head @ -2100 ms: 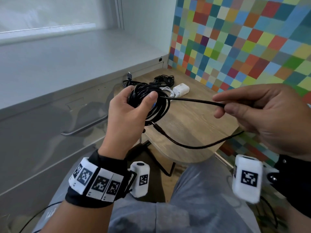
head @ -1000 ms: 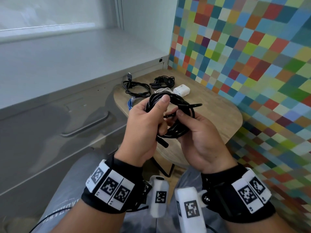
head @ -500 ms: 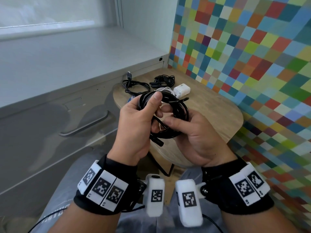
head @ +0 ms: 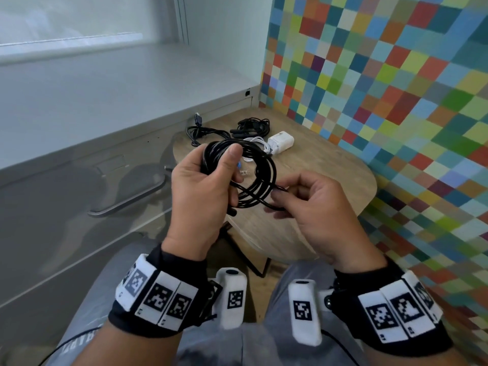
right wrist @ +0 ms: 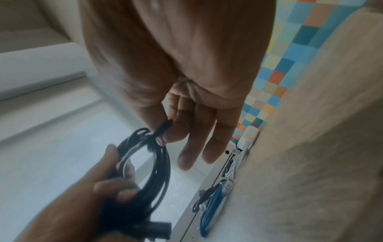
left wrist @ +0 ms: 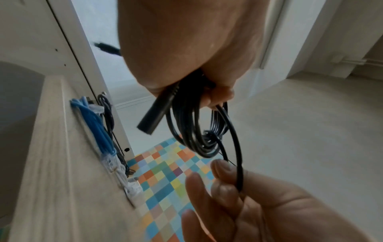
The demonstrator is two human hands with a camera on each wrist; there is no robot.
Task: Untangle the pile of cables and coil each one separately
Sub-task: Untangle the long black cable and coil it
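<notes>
Black coil (head: pixel 239 175), held upright above the near table (head: pixel 330 180) edge: left hand (head: pixel 200 196) clasps its left side with thumb over the strands, right hand (head: pixel 314 207) just right of it pinching the free tail, which runs left into the loops.

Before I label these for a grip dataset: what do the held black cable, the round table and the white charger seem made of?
Black cable: likely rubber or PVC jacket, smooth with slight sheen, bending into loose loops.
Round table: wood or wood-look laminate, matte; grain lines show.
White charger: probably hard plastic, smooth, rounded corners.
</notes>
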